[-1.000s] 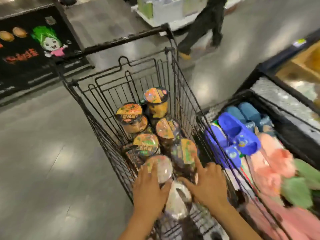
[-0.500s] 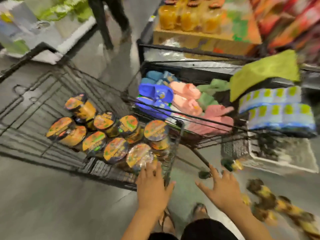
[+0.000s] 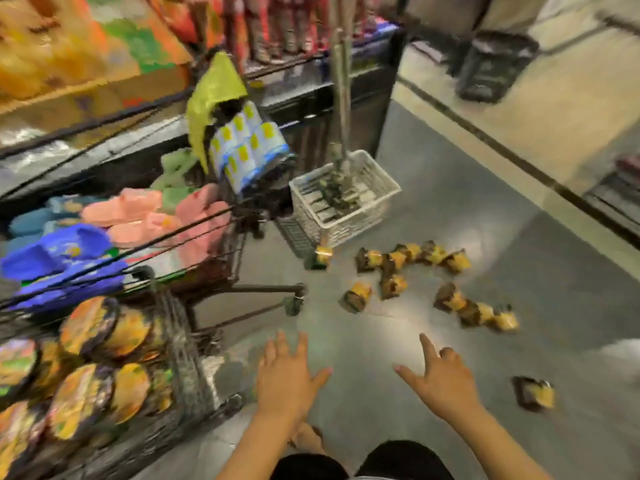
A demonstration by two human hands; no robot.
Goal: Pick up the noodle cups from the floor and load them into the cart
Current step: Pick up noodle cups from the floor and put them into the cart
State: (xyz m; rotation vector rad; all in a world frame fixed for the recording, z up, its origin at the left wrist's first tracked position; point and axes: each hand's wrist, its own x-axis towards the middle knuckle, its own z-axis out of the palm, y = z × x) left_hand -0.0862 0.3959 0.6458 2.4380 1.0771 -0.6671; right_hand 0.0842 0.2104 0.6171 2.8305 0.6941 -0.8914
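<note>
Swung away from cart [image 3: 183, 372] — my left hand [image 3: 291, 382], right hand [image 3: 445, 388] splayed, empty; noodle cups [image 3: 393, 285] scattered on floor [image 3: 467, 209], centre-right.

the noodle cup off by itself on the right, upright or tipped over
Tipped over, blur allowing: the lone noodle cup lies on its side on the floor, dark end left, yellow end right.

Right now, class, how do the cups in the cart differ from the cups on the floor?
The cart cups sit packed together, touching, with their lids showing; the floor cups lie tipped on their sides. The cart cups are penned inside the cart; the floor cups are strewn loosely, with a lone cup apart from the rest. Both share yellow-and-dark wrapping.
</note>
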